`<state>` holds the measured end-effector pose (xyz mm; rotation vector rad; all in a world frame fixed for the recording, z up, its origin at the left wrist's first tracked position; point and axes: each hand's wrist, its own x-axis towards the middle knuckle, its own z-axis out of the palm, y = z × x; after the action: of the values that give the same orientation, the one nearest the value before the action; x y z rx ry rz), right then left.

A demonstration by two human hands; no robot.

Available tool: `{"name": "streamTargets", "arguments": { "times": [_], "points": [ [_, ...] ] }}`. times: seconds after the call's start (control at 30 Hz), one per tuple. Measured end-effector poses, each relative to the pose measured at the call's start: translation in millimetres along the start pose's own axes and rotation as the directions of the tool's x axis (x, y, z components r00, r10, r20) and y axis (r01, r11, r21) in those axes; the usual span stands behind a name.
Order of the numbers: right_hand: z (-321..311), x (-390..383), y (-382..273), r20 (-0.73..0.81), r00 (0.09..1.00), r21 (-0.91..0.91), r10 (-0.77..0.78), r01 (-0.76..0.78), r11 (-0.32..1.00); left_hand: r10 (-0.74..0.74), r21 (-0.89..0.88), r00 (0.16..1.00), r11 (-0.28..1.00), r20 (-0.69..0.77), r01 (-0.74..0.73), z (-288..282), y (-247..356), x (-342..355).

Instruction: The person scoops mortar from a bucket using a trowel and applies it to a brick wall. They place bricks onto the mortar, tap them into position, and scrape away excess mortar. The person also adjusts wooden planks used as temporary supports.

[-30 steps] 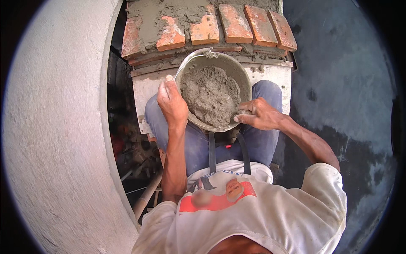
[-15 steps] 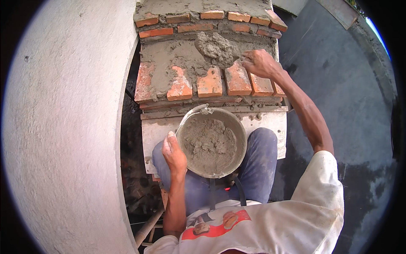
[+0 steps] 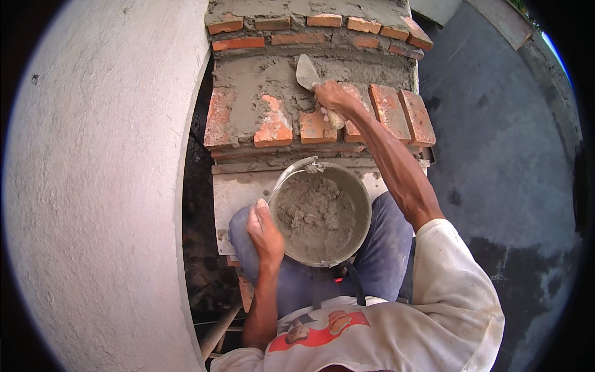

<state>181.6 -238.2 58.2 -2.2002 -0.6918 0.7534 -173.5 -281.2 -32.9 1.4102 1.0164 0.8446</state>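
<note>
My left hand (image 3: 265,232) grips a bucket (image 3: 361,211) by its wire handle at the left rim; the bucket holds grey wet mortar (image 3: 313,211) and rests between my knees. My right hand (image 3: 334,100) is closed on a trowel (image 3: 307,73), its metal blade pointing up and left over a spread mortar bed (image 3: 251,74). Just beneath the trowel's handle is a row of mortar-smeared red bricks (image 3: 419,121), laid side by side across the stepped brickwork.
A higher course of red bricks (image 3: 323,20) crosses the top. A pale board (image 3: 235,186) lies below the brickwork. A white wall (image 3: 105,186) stands at left, with a dark gap and a pole (image 3: 220,328) beside it. A dark grey surface (image 3: 502,161) fills the right.
My right hand has risen from the bucket to the brickwork; the mortar load seen half a second ago is off the trowel, whose bare blade now shows farther left. The view has tilted up.
</note>
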Motion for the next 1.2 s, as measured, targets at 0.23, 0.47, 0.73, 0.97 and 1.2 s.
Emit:
{"name": "streamTargets", "arguments": {
  "times": [0.23, 0.47, 0.73, 0.97, 1.2],
  "points": [
    [14.5, 50.4, -48.9, 0.168, 0.911, -0.871, -0.376, 0.316, 0.376, 0.025, -0.023, 1.000, 0.999, -0.018, -0.025, 4.3, -3.3, 0.8],
    [-76.2, 18.4, 0.9, -0.012, 0.979, -0.915, -0.201, 0.071, 0.396, -0.063, -0.070, 0.996, 0.995, 0.057, 0.066, -6.3, -8.5, 1.0],
    [-127.3, -44.0, 30.3, 0.065, 0.982, -0.828, 0.180, -0.048, 0.558, 0.024, -0.050, 0.999, 0.998, -0.022, -0.025, 5.1, -6.1, -0.2],
    [-38.6, -32.4, -13.3, 0.203, 0.924, -0.795, -0.324, 0.348, 0.496, 0.106, 0.046, 0.994, 0.993, -0.010, -0.105, 14.6, 24.2, -9.1],
    [100.1, 44.2, -123.2, 0.134, 0.906, -0.816, -0.403, 0.332, 0.474, 0.105, 0.117, 0.994, 0.988, -0.005, -0.104, 21.3, 20.1, -17.2]
  ]
}}
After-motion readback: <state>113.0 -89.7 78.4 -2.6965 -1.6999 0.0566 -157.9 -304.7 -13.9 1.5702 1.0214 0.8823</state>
